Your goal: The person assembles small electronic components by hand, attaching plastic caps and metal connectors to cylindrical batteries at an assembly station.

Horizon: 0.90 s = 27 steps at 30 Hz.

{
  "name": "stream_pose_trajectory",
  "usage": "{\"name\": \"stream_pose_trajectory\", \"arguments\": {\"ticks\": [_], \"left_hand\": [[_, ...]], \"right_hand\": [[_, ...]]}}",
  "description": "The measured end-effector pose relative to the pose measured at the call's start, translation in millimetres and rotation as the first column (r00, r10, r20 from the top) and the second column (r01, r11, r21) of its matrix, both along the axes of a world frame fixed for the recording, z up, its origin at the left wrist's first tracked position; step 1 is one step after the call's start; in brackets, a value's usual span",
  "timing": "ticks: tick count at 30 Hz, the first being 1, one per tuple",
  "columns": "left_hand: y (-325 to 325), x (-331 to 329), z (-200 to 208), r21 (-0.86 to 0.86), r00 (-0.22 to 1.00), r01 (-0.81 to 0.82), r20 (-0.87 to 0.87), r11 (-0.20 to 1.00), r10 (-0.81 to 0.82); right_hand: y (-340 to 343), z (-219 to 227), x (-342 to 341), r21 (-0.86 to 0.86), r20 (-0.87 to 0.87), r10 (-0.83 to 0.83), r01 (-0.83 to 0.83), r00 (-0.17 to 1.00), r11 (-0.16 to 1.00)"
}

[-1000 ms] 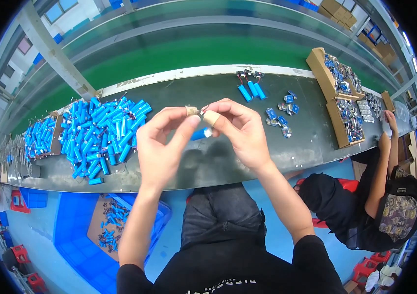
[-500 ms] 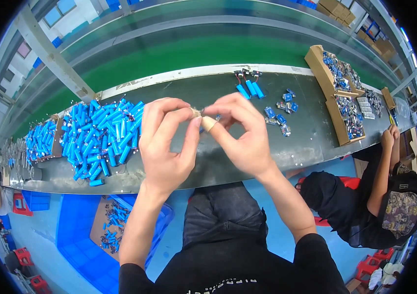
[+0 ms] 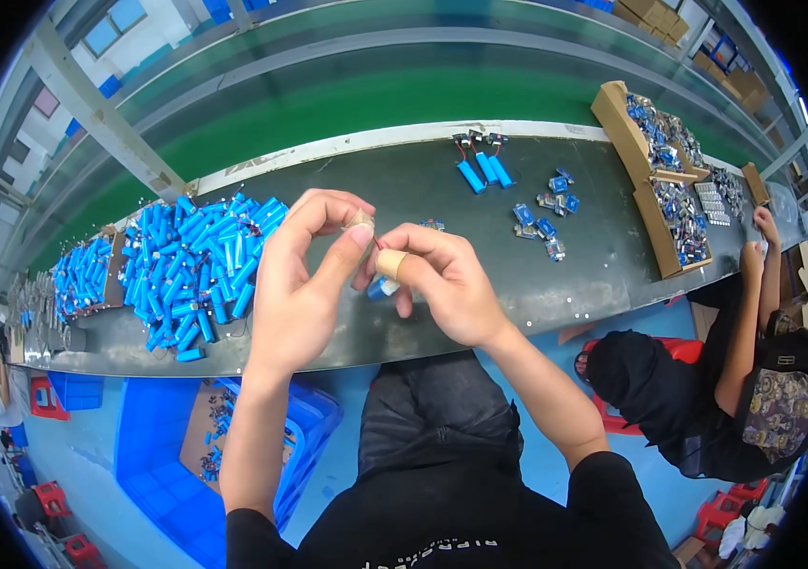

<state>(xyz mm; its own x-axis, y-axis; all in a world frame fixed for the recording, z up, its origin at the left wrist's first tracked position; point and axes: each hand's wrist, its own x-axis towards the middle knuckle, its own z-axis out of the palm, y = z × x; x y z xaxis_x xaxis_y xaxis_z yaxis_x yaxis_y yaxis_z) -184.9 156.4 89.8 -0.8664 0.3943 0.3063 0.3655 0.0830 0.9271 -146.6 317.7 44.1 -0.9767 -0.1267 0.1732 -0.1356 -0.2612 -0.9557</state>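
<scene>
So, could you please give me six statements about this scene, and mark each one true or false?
1. A short blue cylinder shows close by the right hand. True.
2. The right hand's thumb is bare. False: a tan wrap covers part of it.
3. The large heap of blue cylinders lies right of the left hand. False: it lies left.
4. Three wired blue cylinders lie on the dark tabletop. True.
5. Open brown cardboard boxes are at the right. True.
6. The large blue plastic bin stands on the tabletop. False: it is below it.
</scene>
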Motion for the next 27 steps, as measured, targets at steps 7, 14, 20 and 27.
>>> {"name": "stream_pose_trajectory", "arguments": {"ticks": [7,14,20,27], "left_hand": [[7.7,1.6,-23.0,0.195,0.967,-0.055,0.255,0.979,0.004],[20.5,-4.1,-36.7,0.307,0.962,-0.025,0.265,0.951,-0.060],[29.5,-29.2,-47.3,0.309,0.969,-0.034,0.242,0.950,-0.044],[26.7,-75.2,-52.4,0.063,0.894,0.197,0.398,0.978,-0.205]], "right_hand": [[2.5,-2.4,-4.1,-0.056,0.026,-0.044,0.045,0.999,0.997],[16.3,-5.0,-7.2,0.054,0.053,-0.021,0.018,0.998,0.998],[39.7,-2.4,-26.3,0.393,-0.250,-0.248,0.333,0.936,0.857],[62.8,-3.5,-71.3,0.543,-0.483,-0.081,0.371,0.872,0.753]]}}
